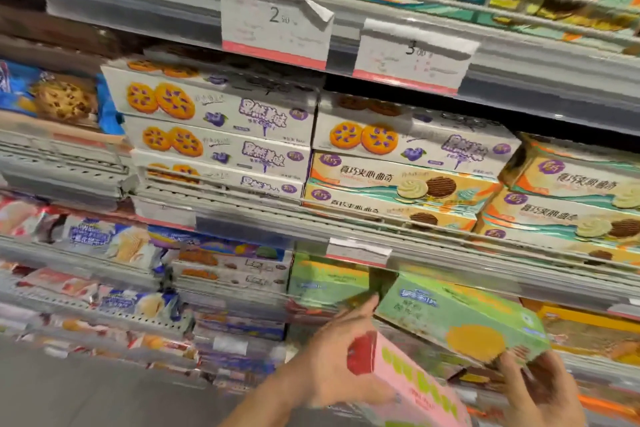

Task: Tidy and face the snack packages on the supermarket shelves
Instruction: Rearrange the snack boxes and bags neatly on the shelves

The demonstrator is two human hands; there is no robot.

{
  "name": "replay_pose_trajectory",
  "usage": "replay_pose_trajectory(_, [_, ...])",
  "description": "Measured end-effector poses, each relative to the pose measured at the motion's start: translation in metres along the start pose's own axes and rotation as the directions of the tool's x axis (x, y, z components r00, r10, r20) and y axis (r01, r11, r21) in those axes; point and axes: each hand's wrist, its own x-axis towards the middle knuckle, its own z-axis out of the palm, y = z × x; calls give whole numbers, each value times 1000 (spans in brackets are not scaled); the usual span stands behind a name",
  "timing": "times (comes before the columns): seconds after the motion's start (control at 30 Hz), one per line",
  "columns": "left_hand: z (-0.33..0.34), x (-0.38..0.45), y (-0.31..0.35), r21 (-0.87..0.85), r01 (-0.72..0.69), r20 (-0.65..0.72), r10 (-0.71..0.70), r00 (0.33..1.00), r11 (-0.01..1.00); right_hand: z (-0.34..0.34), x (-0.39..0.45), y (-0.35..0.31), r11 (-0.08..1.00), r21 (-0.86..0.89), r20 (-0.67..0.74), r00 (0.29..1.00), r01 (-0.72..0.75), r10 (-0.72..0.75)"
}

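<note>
A green snack box (460, 319), printed with a yellow biscuit and tilted, is gripped at its five-o'clock corner by the right hand (540, 388), at the shelf (450, 274) front. At eight o'clock, a pink box (415, 388) is held by the left hand (332, 357). With both hands loaded, either box could be dropped or neighbouring green boxes (325, 281) knocked askew.

A supermarket aisle: stacked biscuit boxes (221, 121) above shelf-edge price tags (275, 28).

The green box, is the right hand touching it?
Touching. The head view shows the right hand with fingertips on the lower right corner of the tilted green box, holding it from below.
</note>
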Motion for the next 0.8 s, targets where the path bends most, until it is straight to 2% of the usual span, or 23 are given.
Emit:
replay_pose_trajectory(0.1, [-1, 3, -2, -50, -4, 26, 5, 1000, 999, 12, -7, -6, 991, 118, -39, 997, -62, 67])
replay_pose_trajectory(0.17, [-3, 5, -6, -48, 10, -10, -10, 1000, 999, 24, -8, -10, 992, 122, -91, 995, -33, 44])
replay_pose_trajectory(0.23, [-9, 7, -13, -2, 29, -58, -29, 998, 1000, 32, -3, -8, 998, 56, -68, 997, -20, 24])
replay_pose_trajectory(0.33, [-20, 6, -17, 43, 50, -123, -45, 991, 998, 40, 0, -5, 993, -119, 59, 998, -3, 10])
replay_pose_trajectory(0.43, [-32, -1, -20, 6, 77, -235, -73, 969, 997, 50, 2, -10, 982, -184, 175, 982, -36, 69])
replay_pose_trajectory(0.5, [-39, -7, -25, -39, 87, -285, -95, 954, 995, 56, 1, -20, 980, -194, 249, 964, -43, 91])
replay_pose_trajectory(0.63, [-49, -18, -32, 84, 112, -299, -83, 951, 990, 68, -1, -37, 974, -228, 356, 929, -16, 99])
replay_pose_trajectory(0.8, [-49, -32, -42, 17, 92, -382, -79, 921, 996, 83, -3, -46, 970, -241, 436, 891, -21, 128])
